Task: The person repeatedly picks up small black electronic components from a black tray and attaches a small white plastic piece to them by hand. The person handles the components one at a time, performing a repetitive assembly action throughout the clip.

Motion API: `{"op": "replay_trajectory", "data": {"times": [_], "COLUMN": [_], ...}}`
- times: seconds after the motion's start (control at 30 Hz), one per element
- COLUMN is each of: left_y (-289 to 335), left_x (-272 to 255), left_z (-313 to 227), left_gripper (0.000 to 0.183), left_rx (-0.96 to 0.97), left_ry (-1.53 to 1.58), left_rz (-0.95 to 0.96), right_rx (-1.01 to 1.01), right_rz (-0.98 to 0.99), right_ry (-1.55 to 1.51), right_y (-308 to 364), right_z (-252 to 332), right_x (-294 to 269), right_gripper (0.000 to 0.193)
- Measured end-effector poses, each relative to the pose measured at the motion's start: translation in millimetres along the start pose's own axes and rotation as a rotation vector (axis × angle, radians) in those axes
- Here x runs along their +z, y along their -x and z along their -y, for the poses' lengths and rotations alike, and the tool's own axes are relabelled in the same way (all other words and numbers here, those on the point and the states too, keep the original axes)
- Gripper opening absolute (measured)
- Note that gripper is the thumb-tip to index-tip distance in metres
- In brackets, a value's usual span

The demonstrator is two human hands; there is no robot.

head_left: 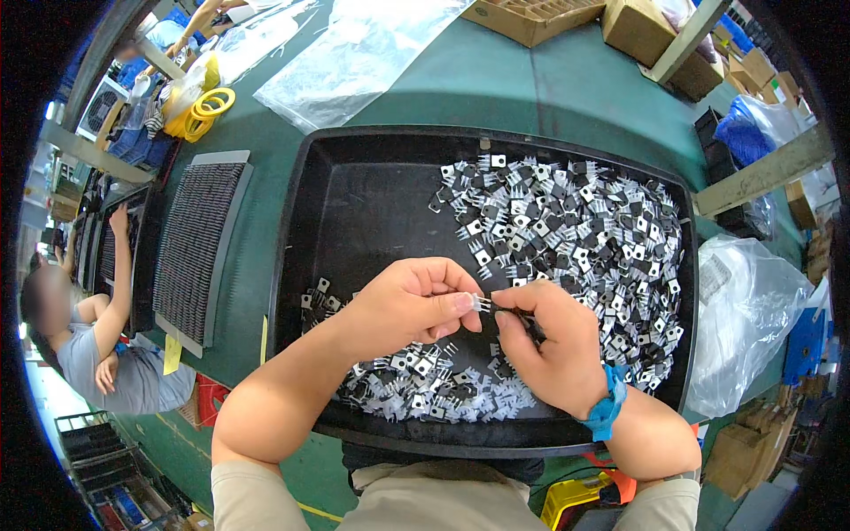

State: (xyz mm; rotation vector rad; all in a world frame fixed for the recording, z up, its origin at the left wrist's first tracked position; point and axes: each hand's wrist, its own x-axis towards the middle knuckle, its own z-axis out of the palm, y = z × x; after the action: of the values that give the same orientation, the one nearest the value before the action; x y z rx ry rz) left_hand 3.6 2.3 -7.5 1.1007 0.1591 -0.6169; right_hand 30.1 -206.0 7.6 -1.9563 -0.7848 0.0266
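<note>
My left hand (pixel 416 305) pinches a small white plastic piece (pixel 479 302) between thumb and finger, with thin metal legs at its edge. Fingertip to fingertip with it, my right hand (pixel 553 350) is closed, with dark three-legged transistors (pixel 533 327) partly hidden under its fingers. Both hands are over a black tray (pixel 381 208). A large heap of loose transistors (pixel 575 221), black with silver tabs, fills the tray's right side. Along its near edge lie many white plastic pieces (pixel 496 400), and a smaller pile of transistors (pixel 320 297) rests at the left, partly behind my forearm.
Left of the tray lies a grey rack (pixel 202 239) packed with rows of dark parts. Plastic bags (pixel 354 66) (pixel 748 319) lie beyond and to the right. Cardboard boxes (pixel 531 19), yellow tape rolls (pixel 211 104) and metal posts (pixel 766 173) stand around. A co-worker (pixel 142 380) sits at the left.
</note>
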Motion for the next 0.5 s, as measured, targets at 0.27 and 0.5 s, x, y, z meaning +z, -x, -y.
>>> {"op": "replay_trajectory", "data": {"times": [0.27, 0.5], "left_y": [-0.3, -1.9], "left_x": [-2.1, 3.5], "left_z": [1.6, 3.3], "left_gripper": [0.014, 0.012], "left_rx": [-0.022, 0.012], "left_ry": [0.075, 0.038], "left_rz": [0.047, 0.014], "right_rx": [-0.030, -0.044], "right_rz": [-0.018, 0.007], "right_ry": [0.025, 0.019], "right_y": [1.2, 1.3], "right_z": [-0.5, -1.0], "right_x": [0.9, 1.1], "right_gripper": [0.021, 0.020]}}
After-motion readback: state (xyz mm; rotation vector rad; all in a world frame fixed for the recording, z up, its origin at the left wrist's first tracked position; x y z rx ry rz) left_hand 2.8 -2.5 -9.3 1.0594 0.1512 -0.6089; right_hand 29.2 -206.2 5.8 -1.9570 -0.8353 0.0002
